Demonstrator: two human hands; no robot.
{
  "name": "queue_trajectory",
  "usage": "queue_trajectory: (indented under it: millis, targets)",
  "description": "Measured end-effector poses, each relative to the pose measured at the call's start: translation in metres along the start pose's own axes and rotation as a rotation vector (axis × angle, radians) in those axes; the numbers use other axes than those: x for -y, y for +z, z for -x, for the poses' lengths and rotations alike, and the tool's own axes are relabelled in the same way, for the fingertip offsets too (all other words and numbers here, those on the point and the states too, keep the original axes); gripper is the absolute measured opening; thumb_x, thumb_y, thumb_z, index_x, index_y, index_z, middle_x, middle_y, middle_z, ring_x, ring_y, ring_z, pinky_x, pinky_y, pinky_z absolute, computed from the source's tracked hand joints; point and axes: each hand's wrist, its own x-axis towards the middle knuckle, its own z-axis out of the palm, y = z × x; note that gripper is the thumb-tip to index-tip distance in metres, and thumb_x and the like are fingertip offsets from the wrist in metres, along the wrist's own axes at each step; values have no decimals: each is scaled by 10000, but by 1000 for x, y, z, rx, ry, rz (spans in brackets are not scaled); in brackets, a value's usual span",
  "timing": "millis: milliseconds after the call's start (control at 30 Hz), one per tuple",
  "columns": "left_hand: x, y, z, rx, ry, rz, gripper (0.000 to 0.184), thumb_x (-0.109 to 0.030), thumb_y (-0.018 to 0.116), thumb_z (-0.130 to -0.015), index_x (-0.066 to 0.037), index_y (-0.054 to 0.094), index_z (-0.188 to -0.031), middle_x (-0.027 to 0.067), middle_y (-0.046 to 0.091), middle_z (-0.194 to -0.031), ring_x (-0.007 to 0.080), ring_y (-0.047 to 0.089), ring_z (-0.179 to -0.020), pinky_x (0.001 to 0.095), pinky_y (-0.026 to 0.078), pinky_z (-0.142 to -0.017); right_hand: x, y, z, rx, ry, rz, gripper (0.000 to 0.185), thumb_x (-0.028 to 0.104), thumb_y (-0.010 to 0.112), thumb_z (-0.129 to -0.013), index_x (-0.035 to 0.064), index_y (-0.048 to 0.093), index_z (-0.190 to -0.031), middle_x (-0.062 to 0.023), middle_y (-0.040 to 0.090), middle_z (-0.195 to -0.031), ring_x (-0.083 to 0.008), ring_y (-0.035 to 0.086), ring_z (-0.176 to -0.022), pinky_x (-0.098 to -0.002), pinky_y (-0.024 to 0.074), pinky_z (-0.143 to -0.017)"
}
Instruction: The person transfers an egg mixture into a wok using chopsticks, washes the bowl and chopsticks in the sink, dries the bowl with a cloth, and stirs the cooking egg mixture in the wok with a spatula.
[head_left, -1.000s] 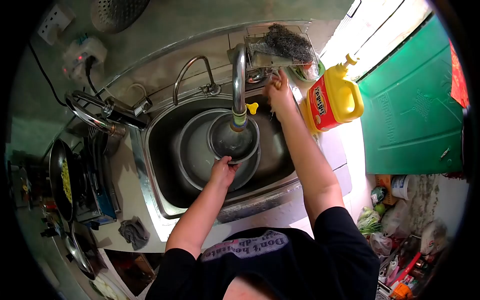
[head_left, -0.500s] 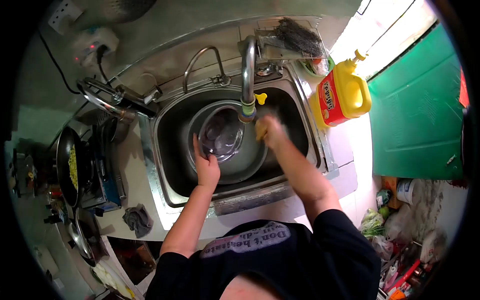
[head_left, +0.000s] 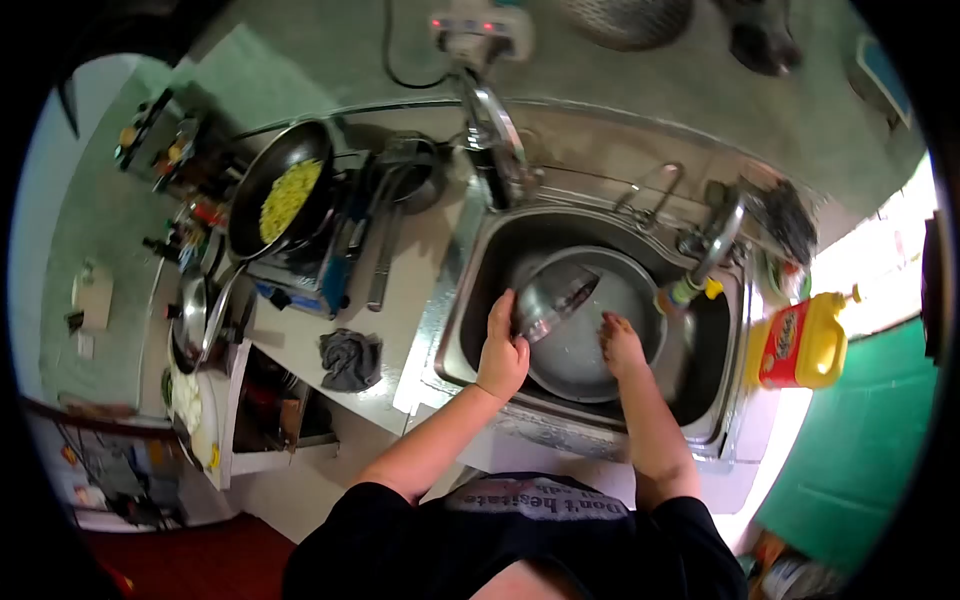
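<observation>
My left hand [head_left: 503, 355] grips a shiny bowl [head_left: 548, 305] by its near left side. The bowl is tilted on its side above a wide grey basin [head_left: 570, 385] that stands in the steel sink [head_left: 460, 330]. Whether the bowl is glass or metal I cannot tell. To the right of the bowl, my right hand [head_left: 622, 345] hovers over the basin, fingers slightly apart and nothing visible in them. Beyond it curves the sink faucet [head_left: 722, 240], with a yellow tap piece [head_left: 713, 289] at its spout.
A yellow jug with a red label [head_left: 800, 342] stands right of the sink, by a green panel [head_left: 860, 420]. On the left, a pan [head_left: 240, 215] of chopped yellow-green food rests on a stove [head_left: 300, 285]. A dark crumpled cloth [head_left: 350, 360] lies on the counter.
My view has swung left, bringing the stove and pan further in. The bowl has tipped onto its side. My right hand has come away from the faucet spout, and the yellowish item at it no longer shows.
</observation>
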Motion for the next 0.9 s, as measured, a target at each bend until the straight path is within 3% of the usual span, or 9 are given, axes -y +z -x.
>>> queue_trajectory:
  millis: [100,200,267,300,367,433,667,833,900]
  targets:
    - [26,-14,3,-183,-367,137,612,64,393,-678,23,190,-1255,211,357,-1193,287,368,-1128,291,299,-927,16,7,4,-31,13,90,206,324,406,-857,133,475,-825,41,394,-559,-68,315,-393,-200,209,-326]
    - [49,-33,3,-280,-981,613,500,19,373,-745,-70,242,-1219,152,445,-1063,259,545,-862,369,530,-552,25,-1,10,-28,-41,70,259,357,373,-867,145,432,-730,43,356,-537,-71,298,-386,-213,215,-336]
    - [80,-48,12,-305,-942,864,459,-27,392,-759,-59,276,-1202,159,450,-1073,262,544,-861,380,525,-597,34,7,14,-76,-49,68,285,355,368,-868,157,371,-664,47,309,-510,-76,302,-399,-224,229,-350]
    - [71,-61,6,-290,-996,742,313,-18,398,-757,111,376,-1041,198,447,-1054,261,538,-869,362,524,-620,23,-14,-5,158,-6,-255,258,355,370,-867,144,425,-727,33,332,-520,-92,325,-420,-232,239,-364]
    - [66,-75,0,-446,-972,912,323,-27,400,-766,63,369,-1074,184,447,-1062,266,524,-889,365,509,-669,26,-26,-12,622,77,-411,264,365,376,-866,120,465,-823,-10,440,-603,-143,422,-495,-262,326,-415]
    - [67,-88,-1,-454,-933,782,319,-40,405,-774,12,370,-1087,164,451,-1058,275,506,-898,379,485,-724,38,8,15,125,25,-399,294,375,394,-858,102,475,-932,-77,547,-798,-206,528,-675,-331,418,-564]
    - [133,-107,8,-501,-980,995,296,-66,416,-804,42,375,-1076,153,447,-1069,288,474,-938,367,492,-719,34,10,20,263,-43,-465,351,329,351,-880,74,431,-1109,-141,497,-1075,-247,474,-1014,-426,441,-686]
    - [115,-111,8,-623,-999,1012,279,-115,444,-824,36,404,-1056,157,489,-997,287,514,-851,346,502,-699,-20,-60,-43,-177,-350,912,313,256,331,-876,72,494,-1070,-91,558,-963,-226,522,-896,-395,448,-667]
    - [133,-116,20,-551,-1037,1069,360,-125,509,-780,-11,378,-1095,140,493,-964,271,530,-809,367,502,-669,14,-41,9,-122,-103,338,325,325,481,-802,81,542,-1009,-105,584,-928,-244,541,-892,-314,412,-775]
